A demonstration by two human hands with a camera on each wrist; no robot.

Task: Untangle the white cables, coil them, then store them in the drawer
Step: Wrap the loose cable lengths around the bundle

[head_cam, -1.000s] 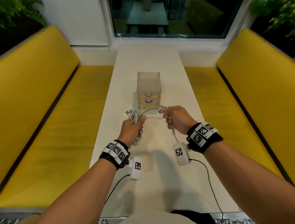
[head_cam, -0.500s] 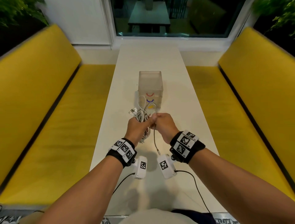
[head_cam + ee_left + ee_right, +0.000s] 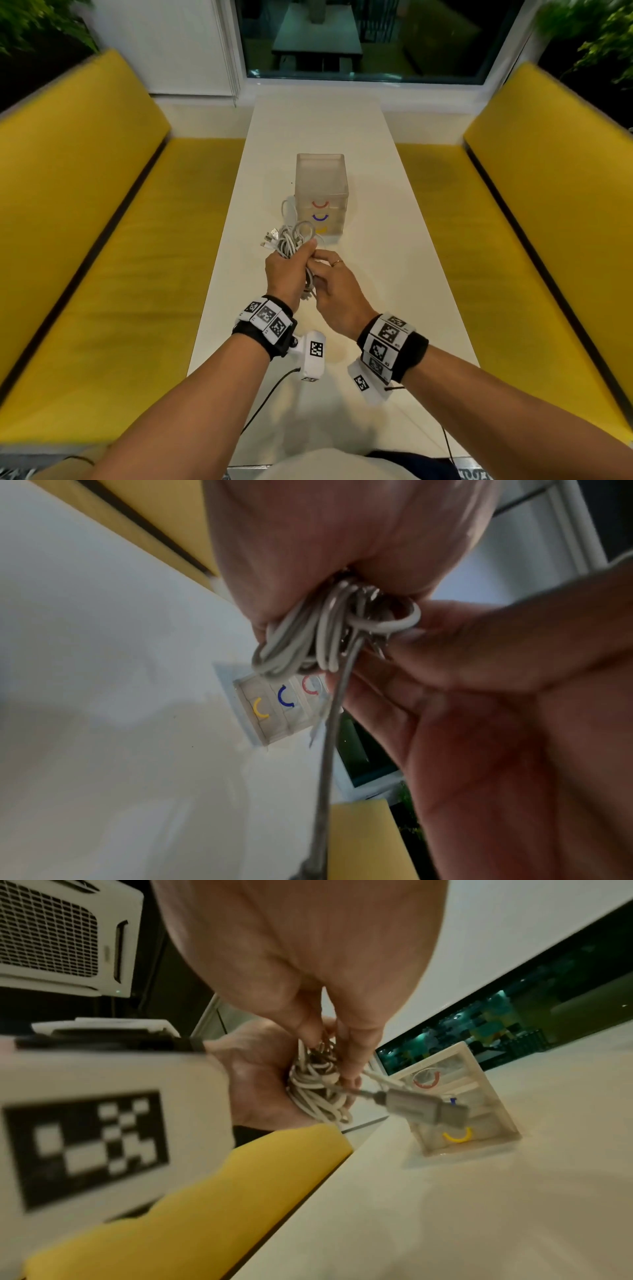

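A long, narrow white tabletop [image 3: 394, 274] is seen running away from the viewer toward a window, flanked on both sides by yellow upholstered benches. A small translucent plastic drawer unit [image 3: 322, 178] with red, blue and yellow curved handles is set upright near its middle. Just beside the unit's left side, a white looped cable [image 3: 287, 209] is laid on the surface.

The person's arms are bare; each wrist wears a black band [image 3: 253, 334] with white squares that have black checker marks; a small white camera box [image 3: 313, 354] hangs under each wrist, with a thin black wire [image 3: 263, 404]; a thin ring [image 3: 337, 262] sits on one finger of the right hand [image 3: 337, 291].
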